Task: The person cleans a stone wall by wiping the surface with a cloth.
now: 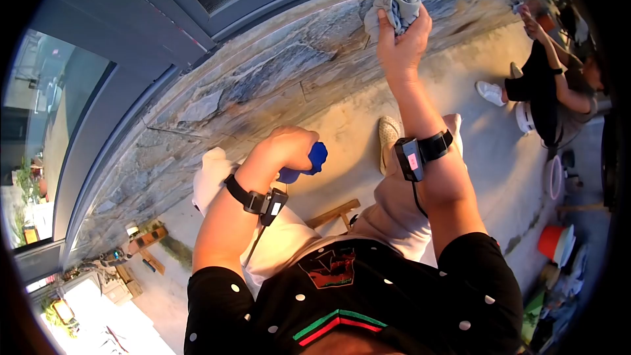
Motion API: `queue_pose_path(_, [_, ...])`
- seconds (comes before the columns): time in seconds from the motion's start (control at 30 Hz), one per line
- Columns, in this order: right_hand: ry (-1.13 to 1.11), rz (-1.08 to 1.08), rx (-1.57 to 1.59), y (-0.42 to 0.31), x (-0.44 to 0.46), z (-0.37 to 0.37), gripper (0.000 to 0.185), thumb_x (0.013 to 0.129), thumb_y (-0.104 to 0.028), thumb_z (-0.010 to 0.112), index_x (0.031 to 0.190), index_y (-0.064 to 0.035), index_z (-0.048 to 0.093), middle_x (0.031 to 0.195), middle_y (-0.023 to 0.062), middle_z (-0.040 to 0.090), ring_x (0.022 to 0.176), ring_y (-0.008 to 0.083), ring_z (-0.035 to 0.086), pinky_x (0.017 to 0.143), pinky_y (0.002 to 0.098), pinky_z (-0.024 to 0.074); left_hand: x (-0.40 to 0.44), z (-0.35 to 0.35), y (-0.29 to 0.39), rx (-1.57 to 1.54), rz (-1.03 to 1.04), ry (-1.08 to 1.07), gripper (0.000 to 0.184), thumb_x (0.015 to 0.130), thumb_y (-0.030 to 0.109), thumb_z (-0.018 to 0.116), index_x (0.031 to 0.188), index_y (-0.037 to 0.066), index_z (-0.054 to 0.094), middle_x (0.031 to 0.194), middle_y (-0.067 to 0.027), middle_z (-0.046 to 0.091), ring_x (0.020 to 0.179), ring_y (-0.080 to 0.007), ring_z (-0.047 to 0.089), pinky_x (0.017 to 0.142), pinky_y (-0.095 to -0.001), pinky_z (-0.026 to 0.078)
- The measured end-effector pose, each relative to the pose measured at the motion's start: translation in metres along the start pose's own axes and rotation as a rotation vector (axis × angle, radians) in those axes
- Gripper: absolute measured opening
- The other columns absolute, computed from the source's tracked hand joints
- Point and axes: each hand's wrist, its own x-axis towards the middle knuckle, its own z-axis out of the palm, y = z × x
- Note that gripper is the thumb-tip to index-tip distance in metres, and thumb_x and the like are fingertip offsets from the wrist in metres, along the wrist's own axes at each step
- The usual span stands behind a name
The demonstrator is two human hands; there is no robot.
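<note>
My right hand is closed round a bunched grey cloth, at the top edge of the stone-faced wall. Whether the cloth presses on the stone or the ledge above it, I cannot tell. My left hand curls over a dark blue thing, crumpled-looking and seen only in part. Its kind is hidden by the fingers. This hand is lower, above my knee and apart from the wall. Each forearm wears a black strap with a small box.
Grey window frames run above the wall. A wooden stool shows by my legs. At the right, another person sits on a white bucket. A red basin and other items lie at the lower right.
</note>
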Motion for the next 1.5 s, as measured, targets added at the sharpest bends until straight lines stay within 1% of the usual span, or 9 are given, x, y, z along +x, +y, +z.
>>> queue_pose_path(0.23, [-0.056,-0.352,0.083,-0.069,-0.04,0.037,0.078,0.065,-0.001,0.073,0.139,-0.0043,0.046,0.123,0.0214,0.047,0.106,0.039,0.052,0.088,0.0451,0.0507,0.004,-0.001,0.003,0.026,-0.044,-0.031,0.04,0.07,0.028,0.08,0.102,0.007,0.067,0.093,-0.0155,0.073,0.089,-0.035,0.07,0.076,-0.043,0.055])
queue_pose_path(0.37, [-0.273,-0.57,0.249,-0.098,-0.08,0.06,0.065,0.07,-0.003,0.07,0.133,-0.0134,0.055,0.115,0.0137,0.055,0.094,0.0284,0.059,0.07,0.0364,0.0533,0.013,0.014,-0.014,-0.007,-0.003,-0.01,0.045,0.068,0.026,0.079,0.108,0.008,0.068,0.093,-0.0152,0.073,0.089,-0.0319,0.071,0.078,-0.0405,0.055])
queue_pose_path(0.47, [-0.561,-0.959,0.107,-0.113,-0.103,0.069,0.046,0.084,-0.025,0.056,0.13,-0.0218,0.057,0.115,0.0073,0.057,0.093,0.0217,0.059,0.065,0.0319,0.0468,0.015,0.019,-0.019,0.001,0.025,0.053,0.046,0.068,0.025,0.079,0.11,0.008,0.068,0.093,-0.0152,0.073,0.089,-0.03,0.071,0.078,-0.0398,0.055])
queue_pose_path(0.63, [-0.573,-0.942,0.125,-0.103,-0.088,0.052,0.046,0.085,-0.024,0.056,0.13,-0.0243,0.057,0.116,0.005,0.057,0.094,0.0201,0.059,0.071,0.0339,0.0443,0.016,0.016,-0.019,0.044,-0.05,0.075,0.045,0.068,0.025,0.08,0.108,0.008,0.07,0.09,-0.0147,0.073,0.086,-0.0281,0.072,0.076,-0.0399,0.055])
queue_pose_path(0.83, [-0.388,-0.264,0.045,-0.032,-0.042,0.003,0.067,0.067,-0.001,0.071,0.131,-0.0121,0.055,0.117,0.0138,0.057,0.105,0.0351,0.059,0.086,0.0431,0.0511,0.015,0.004,-0.011,0.014,-0.023,-0.016,0.038,0.07,0.033,0.078,0.097,0.006,0.072,0.084,-0.0177,0.073,0.08,-0.0339,0.072,0.069,-0.0439,0.056])
queue_pose_path(0.97, [-0.325,-0.043,0.025,-0.007,-0.04,-0.003,0.066,0.073,-0.002,0.071,0.134,-0.0066,0.047,0.12,0.019,0.054,0.109,0.0408,0.056,0.092,0.044,0.0505,0.009,0.002,-0.002,0.031,0.041,0.005,0.039,0.07,0.037,0.078,0.095,0.007,0.071,0.087,-0.0183,0.072,0.082,-0.0359,0.071,0.071,-0.0449,0.056])
queue_pose_path(1.03, [-0.219,0.159,0.14,-0.005,-0.052,0.008,0.061,0.078,0.0,0.072,0.133,0.0001,0.046,0.118,0.0205,0.056,0.106,0.0338,0.061,0.091,0.0379,0.0502,0.007,0.001,0.002,0.03,0.05,0.041,0.041,0.07,0.038,0.078,0.093,0.006,0.07,0.087,-0.0179,0.072,0.082,-0.0362,0.071,0.071,-0.0457,0.056])
queue_pose_path(1.3, [-0.519,-0.122,0.153,-0.07,-0.087,0.029,0.064,0.069,-0.005,0.079,0.126,-0.0057,0.053,0.112,0.0126,0.061,0.099,0.0343,0.065,0.081,0.0399,0.0553,0.011,0.002,0.001,0.061,-0.038,-0.07,0.046,0.07,0.032,0.08,0.107,0.008,0.068,0.095,-0.0158,0.073,0.088,-0.0347,0.071,0.078,-0.0431,0.056])
queue_pose_path(1.5, [-0.701,-0.704,0.081,-0.097,-0.116,0.066,0.036,0.08,-0.02,0.06,0.115,-0.0128,0.061,0.091,0.0031,0.06,0.079,0.0212,0.066,0.069,0.0347,0.0564,0.028,0.034,-0.026,0.105,-0.02,-0.019,0.052,0.072,0.031,0.078,0.117,0.009,0.068,0.108,-0.015,0.072,0.098,-0.0304,0.07,0.083,-0.0378,0.056])
